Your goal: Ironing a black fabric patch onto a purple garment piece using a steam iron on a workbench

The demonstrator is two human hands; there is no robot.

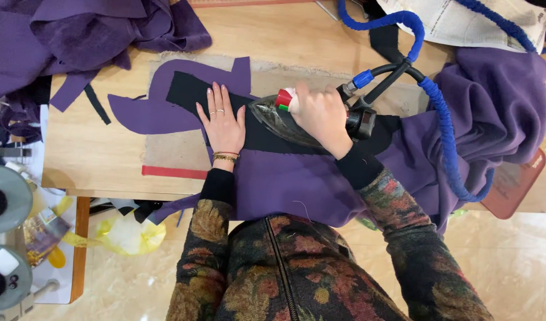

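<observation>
Two hands at work with an iron on purple and black cloth.

The right hand point(320, 113) is wrapped around the handle of the iron point(285, 122), which sits flat on a black strip point(187, 89) laid over purple cloth point(285, 184) on the wooden surface point(95, 154). The left hand point(222, 122) lies open and flat, fingers spread a little, pressing the black strip just beside the iron's tip. A blue hose point(445, 131) curls from the iron's back across a heap of purple fabric point(499, 101).

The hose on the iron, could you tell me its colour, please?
Bright blue hose, in the head view.
</observation>
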